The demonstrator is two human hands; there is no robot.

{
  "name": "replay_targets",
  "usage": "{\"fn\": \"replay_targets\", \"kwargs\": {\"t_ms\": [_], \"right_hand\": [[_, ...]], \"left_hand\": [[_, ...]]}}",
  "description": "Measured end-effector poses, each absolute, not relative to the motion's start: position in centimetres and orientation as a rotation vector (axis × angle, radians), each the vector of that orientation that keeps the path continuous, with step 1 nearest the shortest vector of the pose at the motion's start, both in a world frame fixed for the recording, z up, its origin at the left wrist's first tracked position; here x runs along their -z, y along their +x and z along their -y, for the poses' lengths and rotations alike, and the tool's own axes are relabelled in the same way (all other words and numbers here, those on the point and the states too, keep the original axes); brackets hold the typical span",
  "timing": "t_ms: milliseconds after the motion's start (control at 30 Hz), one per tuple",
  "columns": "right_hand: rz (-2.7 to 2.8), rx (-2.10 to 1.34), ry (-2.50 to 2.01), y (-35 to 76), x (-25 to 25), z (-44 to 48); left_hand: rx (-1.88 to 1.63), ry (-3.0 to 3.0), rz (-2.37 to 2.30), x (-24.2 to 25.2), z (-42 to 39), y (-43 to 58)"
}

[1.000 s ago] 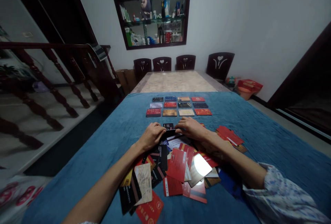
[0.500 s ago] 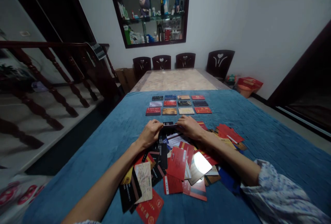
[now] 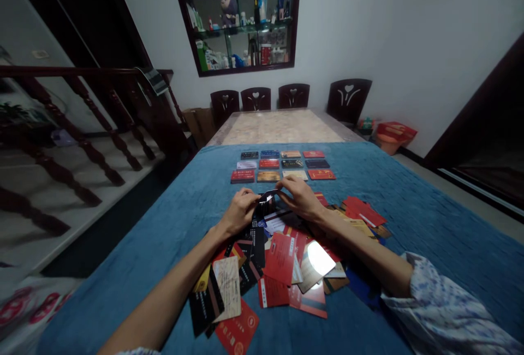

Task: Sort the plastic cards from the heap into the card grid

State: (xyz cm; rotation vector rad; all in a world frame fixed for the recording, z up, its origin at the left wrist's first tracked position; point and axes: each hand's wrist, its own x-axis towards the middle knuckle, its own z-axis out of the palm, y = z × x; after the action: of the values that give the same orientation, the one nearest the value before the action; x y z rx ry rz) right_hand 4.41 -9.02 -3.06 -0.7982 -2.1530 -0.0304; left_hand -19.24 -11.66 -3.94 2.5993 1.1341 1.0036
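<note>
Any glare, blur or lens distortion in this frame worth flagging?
Head view: a white glare patch blanks one card in the loose pile; a smaller glint sits on the dark card pinched between left hand and right hand; wide-angle bending curves the banister; room dim, edges soft.

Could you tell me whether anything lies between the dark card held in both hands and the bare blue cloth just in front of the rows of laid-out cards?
Nothing visible does: the dark card, pinched by left hand and right hand, hangs over bare blue cloth just short of the laid-out cards.
</note>
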Motion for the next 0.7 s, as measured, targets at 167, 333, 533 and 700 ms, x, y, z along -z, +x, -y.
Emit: {"fn": "replay_targets", "kwargs": {"t_ms": [167,333,533,700], "right_hand": [[2.148,0.142,-0.774,4.3,2.4,9.5],[2.221,0.331,-0.843,4.5,1.8,9.4],[2.368,0.416,-0.829,4.6,1.1,9.9],[2.43,0.417,-0.767,4.2,0.8,10.6]], "left_hand": [[-0.977,2.588,-1.163,3.8,11.8,-19.1],[-1.083,2.567,-1.149,3.3,11.9,-18.9],[-1.216,2.524,-1.155,2.5,12.5,-18.4],[-1.241,2.519,-1.14,2.4,12.9,-17.9]]}}
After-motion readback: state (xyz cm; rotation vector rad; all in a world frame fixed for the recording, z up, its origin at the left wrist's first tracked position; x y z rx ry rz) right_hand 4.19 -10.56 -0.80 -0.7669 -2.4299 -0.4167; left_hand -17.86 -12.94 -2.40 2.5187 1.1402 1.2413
